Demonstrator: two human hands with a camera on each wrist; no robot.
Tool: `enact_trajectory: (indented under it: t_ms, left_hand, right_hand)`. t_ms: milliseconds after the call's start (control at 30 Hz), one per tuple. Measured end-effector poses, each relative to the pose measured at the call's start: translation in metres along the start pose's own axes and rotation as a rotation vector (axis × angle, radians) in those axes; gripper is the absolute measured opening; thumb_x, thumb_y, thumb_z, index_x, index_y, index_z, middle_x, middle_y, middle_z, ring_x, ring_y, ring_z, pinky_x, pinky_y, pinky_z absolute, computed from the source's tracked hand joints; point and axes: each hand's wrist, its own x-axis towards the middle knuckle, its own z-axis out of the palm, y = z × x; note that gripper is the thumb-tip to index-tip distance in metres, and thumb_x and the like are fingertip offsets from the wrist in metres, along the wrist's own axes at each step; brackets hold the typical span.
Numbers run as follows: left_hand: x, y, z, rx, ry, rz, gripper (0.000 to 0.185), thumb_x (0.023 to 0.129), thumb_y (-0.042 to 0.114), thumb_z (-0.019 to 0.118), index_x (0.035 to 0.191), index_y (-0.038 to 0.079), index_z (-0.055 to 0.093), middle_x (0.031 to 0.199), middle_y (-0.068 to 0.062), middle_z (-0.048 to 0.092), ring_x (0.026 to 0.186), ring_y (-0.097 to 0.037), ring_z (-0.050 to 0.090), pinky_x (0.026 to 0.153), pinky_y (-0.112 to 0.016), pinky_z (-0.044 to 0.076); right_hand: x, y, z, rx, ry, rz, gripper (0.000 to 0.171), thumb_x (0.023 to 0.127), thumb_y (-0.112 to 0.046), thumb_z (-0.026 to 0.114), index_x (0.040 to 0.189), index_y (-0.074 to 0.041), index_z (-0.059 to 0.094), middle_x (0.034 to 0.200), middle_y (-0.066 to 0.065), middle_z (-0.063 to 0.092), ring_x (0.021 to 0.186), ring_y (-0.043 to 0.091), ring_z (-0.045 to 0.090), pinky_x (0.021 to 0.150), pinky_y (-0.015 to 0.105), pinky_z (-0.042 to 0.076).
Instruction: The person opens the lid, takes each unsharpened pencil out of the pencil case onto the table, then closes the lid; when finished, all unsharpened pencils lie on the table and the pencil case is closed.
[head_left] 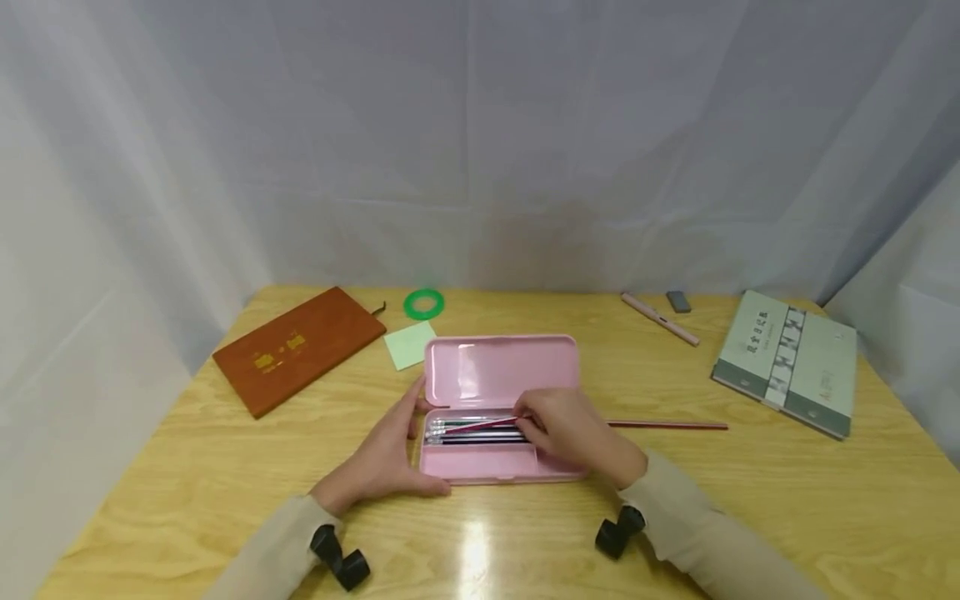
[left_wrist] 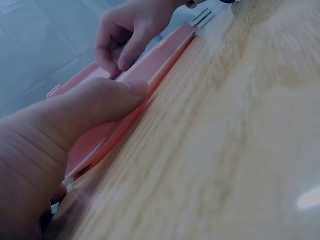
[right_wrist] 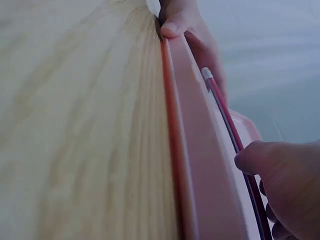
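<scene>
A pink pencil case (head_left: 480, 463) lies with its lid (head_left: 525, 371) raised at the back. Several pencils (head_left: 483, 441) lie side by side in its long compartment, their eraser ends to the left. My left hand (head_left: 382, 450) holds the case's left end, thumb along the front edge and fingers round the side. Over the compartment, my right hand (head_left: 566, 425) pinches a red-and-dark striped pencil (right_wrist: 227, 117) with a white eraser. That pencil slants above the others. Another red pencil (head_left: 667, 425) lies on the table right of the case.
A brown notebook (head_left: 300, 350), pale green sticky notes (head_left: 409, 345) and a green tape ring (head_left: 423, 305) lie to the left and behind. At the back right are a pink pen (head_left: 660, 319), a dark grey eraser (head_left: 678, 301) and a grey-green notebook (head_left: 787, 362).
</scene>
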Motion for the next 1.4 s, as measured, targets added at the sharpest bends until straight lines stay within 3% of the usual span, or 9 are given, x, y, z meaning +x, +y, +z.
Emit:
enact_trajectory:
  t_ms: [100,200,333,433,567,700,967,1200,1400]
  left_hand:
    - [0.000,-0.001,0.000,0.003,0.001,0.000,0.144,0.045,0.048,0.094,0.156,0.022,0.005,0.127,-0.001,0.052,0.095,-0.014,0.048,0.083,-0.027,0.045]
    - [0.001,-0.001,0.001,0.006,0.003,0.002,0.144,0.045,0.048,0.094,0.156,0.022,0.005,0.127,-0.001,0.052,0.094,-0.013,0.048,0.082,-0.027,0.045]
    - [0.001,0.000,0.001,0.012,0.005,0.002,0.144,0.045,0.047,0.094,0.156,0.020,0.006,0.128,-0.001,0.052,0.093,-0.014,0.047,0.081,-0.027,0.044]
    - [0.001,0.001,0.001,0.008,0.001,-0.002,0.144,0.046,0.048,0.093,0.156,0.021,0.005,0.128,-0.001,0.052,0.094,-0.014,0.048,0.082,-0.027,0.045]
    - [0.000,0.000,0.000,-0.002,-0.007,-0.004,0.144,0.046,0.050,0.093,0.156,0.023,0.004,0.130,-0.002,0.051,0.097,-0.013,0.050,0.084,-0.029,0.046]
    - [-0.001,0.000,-0.001,-0.003,-0.008,-0.012,0.144,0.046,0.051,0.092,0.156,0.022,0.004,0.130,-0.003,0.051,0.097,-0.014,0.050,0.084,-0.029,0.046]
    - [-0.002,0.000,-0.002,-0.012,-0.005,-0.008,0.144,0.046,0.051,0.093,0.156,0.022,0.004,0.130,-0.002,0.050,0.097,-0.014,0.050,0.085,-0.029,0.046]
    - [-0.002,0.000,0.000,0.001,0.002,-0.004,0.144,0.046,0.052,0.093,0.156,0.024,0.005,0.126,0.000,0.050,0.094,-0.014,0.047,0.082,-0.027,0.044]
    - [-0.001,-0.001,0.001,0.005,-0.002,-0.006,0.143,0.046,0.054,0.092,0.156,0.024,0.004,0.127,0.000,0.051,0.094,-0.014,0.046,0.081,-0.026,0.044]
  right_hand:
    - [-0.011,0.002,-0.006,0.048,0.023,0.040,0.005,0.083,-0.011,0.071,0.087,-0.009,0.069,0.067,-0.006,0.060,0.057,0.000,0.045,0.052,0.017,0.039]
    - [-0.029,0.009,-0.016,0.093,-0.010,0.133,0.006,0.084,-0.011,0.072,0.089,-0.010,0.069,0.061,-0.009,0.049,0.054,-0.002,0.036,0.049,0.016,0.032]
    - [-0.064,0.030,-0.029,0.149,-0.006,0.261,0.005,0.086,-0.012,0.071,0.090,-0.015,0.069,0.060,-0.014,0.041,0.053,-0.004,0.033,0.050,0.018,0.031]
    - [-0.096,0.047,-0.040,0.181,0.049,0.327,0.007,0.086,-0.010,0.071,0.089,-0.016,0.069,0.059,-0.015,0.039,0.052,-0.004,0.033,0.049,0.019,0.032]
    - [-0.134,0.064,-0.052,0.144,0.102,0.385,0.006,0.085,-0.008,0.071,0.088,-0.013,0.070,0.057,-0.016,0.038,0.050,-0.005,0.031,0.048,0.020,0.032]
    - [-0.155,0.072,-0.059,0.080,0.093,0.405,0.008,0.084,-0.008,0.072,0.086,-0.015,0.069,0.058,-0.018,0.040,0.050,-0.006,0.031,0.047,0.019,0.031]
    - [-0.149,0.075,-0.061,0.035,0.053,0.375,0.011,0.084,-0.006,0.072,0.089,-0.015,0.067,0.059,-0.017,0.039,0.051,-0.005,0.031,0.048,0.019,0.031]
    - [-0.127,0.078,-0.060,0.024,-0.049,0.420,0.024,0.089,-0.011,0.067,0.113,-0.009,0.067,0.060,-0.013,0.042,0.050,-0.001,0.033,0.050,0.021,0.030]
    - [-0.109,0.080,-0.055,-0.010,-0.091,0.397,0.016,0.089,-0.010,0.066,0.104,-0.010,0.070,0.058,-0.012,0.044,0.050,0.000,0.033,0.048,0.021,0.030]
